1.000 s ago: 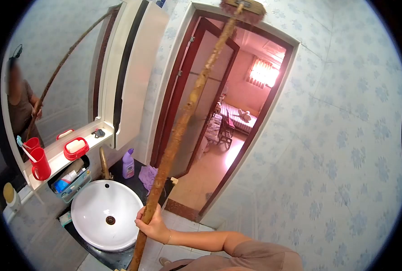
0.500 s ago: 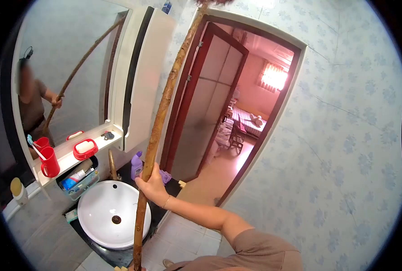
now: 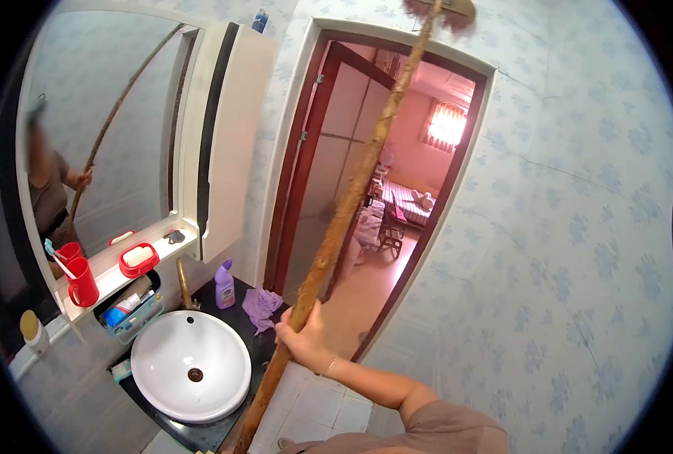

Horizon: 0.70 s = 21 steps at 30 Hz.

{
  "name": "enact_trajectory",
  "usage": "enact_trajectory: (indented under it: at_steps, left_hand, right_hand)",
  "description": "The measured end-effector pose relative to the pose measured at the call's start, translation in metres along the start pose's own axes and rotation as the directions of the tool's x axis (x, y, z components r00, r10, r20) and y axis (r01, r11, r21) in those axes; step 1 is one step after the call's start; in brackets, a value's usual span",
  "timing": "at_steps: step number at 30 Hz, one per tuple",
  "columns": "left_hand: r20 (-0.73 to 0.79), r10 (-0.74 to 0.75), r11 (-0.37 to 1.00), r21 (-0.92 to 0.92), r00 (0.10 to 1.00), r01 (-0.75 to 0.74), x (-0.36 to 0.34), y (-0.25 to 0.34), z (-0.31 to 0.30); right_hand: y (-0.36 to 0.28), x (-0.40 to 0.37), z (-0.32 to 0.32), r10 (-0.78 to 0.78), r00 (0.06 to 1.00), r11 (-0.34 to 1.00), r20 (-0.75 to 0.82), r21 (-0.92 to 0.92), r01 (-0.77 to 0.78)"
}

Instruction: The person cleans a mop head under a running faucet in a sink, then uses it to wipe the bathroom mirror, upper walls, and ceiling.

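Note:
My right hand, with a thin bracelet at the wrist, is wrapped round a long, rough wooden pole. The pole slants from the bottom edge up to the right, across the doorway. At its top end a reddish bristly head lies against the patterned wall above the door frame. My left hand cannot be made out; the pole's lower end runs out at the bottom edge. A mirror on the left reflects a person holding the pole.
A white basin sits in a dark counter, with a purple bottle and purple cloth behind. A shelf holds a red mug and soap dish. A half-open door shows a room with a bed.
The pole has swung right at its top, and its bristly head now shows more fully above the door. My right hand has moved right and down, uncovering the purple bottle and cloth.

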<state>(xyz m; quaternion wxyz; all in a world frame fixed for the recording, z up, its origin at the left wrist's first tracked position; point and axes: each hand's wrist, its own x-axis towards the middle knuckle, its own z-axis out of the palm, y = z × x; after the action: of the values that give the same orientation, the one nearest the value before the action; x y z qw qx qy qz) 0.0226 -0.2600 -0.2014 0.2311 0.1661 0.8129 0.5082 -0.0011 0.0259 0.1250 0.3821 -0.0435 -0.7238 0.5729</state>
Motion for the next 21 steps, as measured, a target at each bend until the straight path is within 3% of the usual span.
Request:
enact_trajectory:
  at_steps: [1, 5, 7, 10, 15, 20, 21]
  left_hand:
    - [-0.058, 0.142, 0.989, -0.04, 0.988, -0.145, 0.008, 0.009, -0.001]
    - [-0.074, 0.2, 0.974, 0.126, 0.977, -0.19, 0.058, 0.024, 0.007]
    - [-0.176, 0.31, 0.945, 0.164, 0.935, -0.282, 0.082, 0.055, 0.002]
    - [-0.312, 0.231, 0.967, 0.175, 0.922, -0.184, 0.083, 0.127, -0.017]
    - [-0.357, 0.223, 0.972, 0.147, 0.907, -0.181, 0.101, 0.119, -0.02]
    - [-0.327, 0.204, 0.976, 0.138, 0.923, -0.167, 0.084, 0.087, -0.016]
    - [-0.377, 0.207, 0.978, 0.116, 0.903, -0.176, 0.075, 0.084, -0.011]
  right_hand:
    - [-0.001, 0.004, -0.007, -0.045, 0.998, 0.999, -0.045, 0.0, 0.045]
    - [-0.026, 0.029, -0.034, -0.108, 0.986, 0.994, -0.125, -0.022, 0.106]
    - [-0.039, 0.045, -0.042, -0.123, 0.983, 0.992, -0.14, -0.009, 0.123]
    - [-0.05, 0.069, -0.046, -0.183, 0.966, 0.982, -0.186, 0.018, 0.189]
    - [-0.052, 0.087, -0.033, -0.201, 0.963, 0.973, -0.178, 0.077, 0.217]
    - [-0.028, 0.087, -0.003, -0.148, 0.981, 0.982, -0.125, 0.096, 0.16]
    - [-0.017, 0.087, 0.003, -0.154, 0.98, 0.984, -0.123, 0.068, 0.163]
